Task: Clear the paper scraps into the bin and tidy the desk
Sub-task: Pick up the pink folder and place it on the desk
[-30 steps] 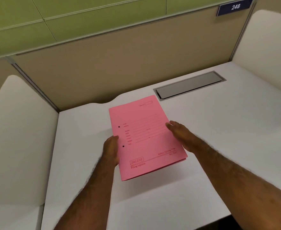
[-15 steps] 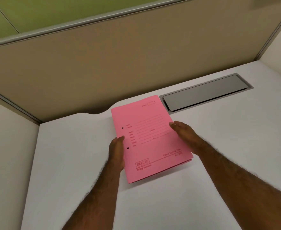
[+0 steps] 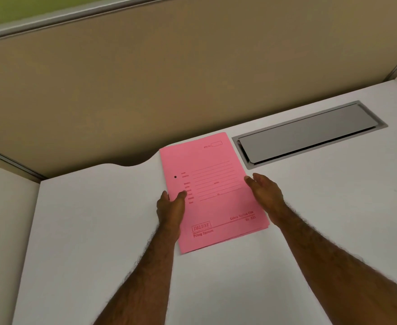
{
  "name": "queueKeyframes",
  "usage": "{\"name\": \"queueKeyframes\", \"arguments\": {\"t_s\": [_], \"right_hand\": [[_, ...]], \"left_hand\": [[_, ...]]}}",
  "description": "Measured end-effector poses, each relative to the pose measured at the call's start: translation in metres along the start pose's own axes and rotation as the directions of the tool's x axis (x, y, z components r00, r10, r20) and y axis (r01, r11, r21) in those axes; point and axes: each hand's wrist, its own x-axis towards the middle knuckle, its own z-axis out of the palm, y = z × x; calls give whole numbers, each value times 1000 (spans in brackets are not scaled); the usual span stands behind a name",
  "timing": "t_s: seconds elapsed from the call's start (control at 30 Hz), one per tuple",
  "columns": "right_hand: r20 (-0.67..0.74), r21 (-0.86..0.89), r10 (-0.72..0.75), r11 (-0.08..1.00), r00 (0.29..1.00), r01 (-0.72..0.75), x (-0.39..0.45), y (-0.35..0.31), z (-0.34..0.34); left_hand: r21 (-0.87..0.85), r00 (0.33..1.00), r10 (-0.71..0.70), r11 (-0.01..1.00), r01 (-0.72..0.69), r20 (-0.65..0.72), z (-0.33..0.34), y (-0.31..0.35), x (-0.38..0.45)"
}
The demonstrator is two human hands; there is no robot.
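A pink file folder (image 3: 212, 195) with printed lines and two punch holes lies on the white desk (image 3: 98, 231), its top edge near the back partition. My left hand (image 3: 171, 207) grips the folder's left edge, with the thumb on top of the cover. My right hand (image 3: 265, 195) holds the right edge, fingers stretched along it. The folder sits flat or almost flat on the desk. No paper scraps and no bin are in view.
A grey metal cable-tray lid (image 3: 307, 134) is set into the desk right of the folder. A tan partition wall (image 3: 169, 78) stands along the back, with a curved cut-out in the desk edge (image 3: 127, 164). White side panels flank the desk.
The folder has moved away from me towards the back partition and come down onto the desk. Both hands stayed on its edges, and the camera has tilted lower and closer.
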Motion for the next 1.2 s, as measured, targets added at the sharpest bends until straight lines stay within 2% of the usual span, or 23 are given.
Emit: {"name": "queueKeyframes", "arguments": {"t_s": [0.17, 0.33, 0.83, 1.07, 1.2], "right_hand": [[26, -27, -16, 999, 1000, 17, -24, 0, -4], [78, -15, -93, 995, 993, 94, -75, -6, -15], [82, -6, -308, 951, 948, 309, -289, 21, -53], [32, -34, -422, 906, 906, 423, -393, 54, -57], [-18, -89, -443, 894, 897, 439, -448, 82, -49]], "left_hand": [[23, 997, -69, 997, 68, 24, -10, 2, -28], [35, 997, -47, 998, 45, 61, -33, -2, -82], [-66, 983, 162, 986, -156, 91, -99, -32, -282], [-10, 959, 271, 963, -271, 79, -133, -79, -375], [79, 936, 347, 933, -351, 63, -152, -117, -422]]}}
